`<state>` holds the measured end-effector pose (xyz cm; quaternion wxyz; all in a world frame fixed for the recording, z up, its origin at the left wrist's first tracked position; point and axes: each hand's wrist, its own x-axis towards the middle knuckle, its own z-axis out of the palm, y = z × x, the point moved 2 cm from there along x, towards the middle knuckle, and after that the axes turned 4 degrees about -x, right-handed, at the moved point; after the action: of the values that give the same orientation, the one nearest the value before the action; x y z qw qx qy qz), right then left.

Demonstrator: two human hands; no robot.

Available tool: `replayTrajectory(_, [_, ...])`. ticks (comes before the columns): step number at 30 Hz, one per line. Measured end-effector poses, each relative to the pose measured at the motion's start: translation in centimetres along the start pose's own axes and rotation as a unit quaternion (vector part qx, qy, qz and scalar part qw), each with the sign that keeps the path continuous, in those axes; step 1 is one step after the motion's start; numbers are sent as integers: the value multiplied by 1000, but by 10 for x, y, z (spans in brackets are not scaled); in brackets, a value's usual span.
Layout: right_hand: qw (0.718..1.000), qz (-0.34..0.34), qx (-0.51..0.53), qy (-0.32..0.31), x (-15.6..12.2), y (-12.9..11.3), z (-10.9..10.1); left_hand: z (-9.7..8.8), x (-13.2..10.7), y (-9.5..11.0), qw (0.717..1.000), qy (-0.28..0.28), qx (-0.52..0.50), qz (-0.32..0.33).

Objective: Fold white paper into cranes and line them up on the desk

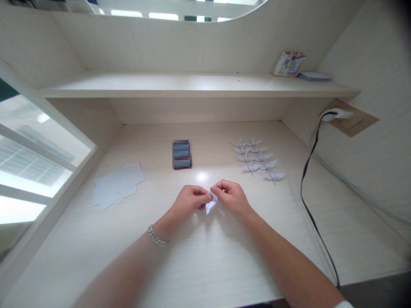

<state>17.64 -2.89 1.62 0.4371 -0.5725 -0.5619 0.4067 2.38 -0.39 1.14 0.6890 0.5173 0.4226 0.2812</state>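
A small piece of folded white paper is held between my two hands, a little above the desk. My left hand pinches its left side between thumb and fingers. Thumb and forefinger of my right hand grip its upper right edge. Part of the paper is hidden behind the fingers. To the right, several folded paper cranes stand in two rows. On the left lies a loose stack of white paper sheets.
A phone-like dark rectangle, blurred out, lies beyond my hands. A black cable runs from a plug in the right wall down across the desk. The shelf above holds a small packet. A window is on the left.
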Motion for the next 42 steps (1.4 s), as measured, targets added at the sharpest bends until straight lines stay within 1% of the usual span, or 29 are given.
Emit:
replayTrajectory(3, [1000, 1, 2, 4, 0, -1, 0, 0, 1, 0, 1000, -1, 0, 7])
replayTrajectory(6, [999, -3, 33, -24, 0, 0, 2, -1, 1, 0, 1000, 7, -7, 19])
replayTrajectory(9, [997, 9, 71, -42, 1, 3, 4, -2, 2, 1, 998, 35, -29, 43])
replayTrajectory(13, [988, 45, 139, -46, 1, 7, 8, -3, 2, 3, 994, 64, -46, 73])
replayTrajectory(15, [986, 58, 153, -34, 1, 7, 9, -2, 2, 3, 994, 59, -66, 71])
replayTrajectory(18, [985, 67, 158, -7, 0, 7, 7, 0, 2, 3, 992, 32, -102, 69])
replayTrajectory(20, [985, 72, 156, 0, 0, 5, 6, 0, 2, 3, 992, 21, -107, 69])
replayTrajectory(26, [986, 80, 145, 3, -1, 3, 5, -1, 3, 2, 994, 34, -81, 66])
replayTrajectory(36, [982, 79, 169, 2, 0, 9, 10, -3, 5, -1, 995, 57, -40, 78])
replayTrajectory(39, [984, 72, 164, 11, 0, 10, 10, -1, 4, -1, 994, 59, -61, 73])
replayTrajectory(42, [985, 62, 159, 34, 0, 11, 9, 2, 3, -1, 992, 40, -104, 61])
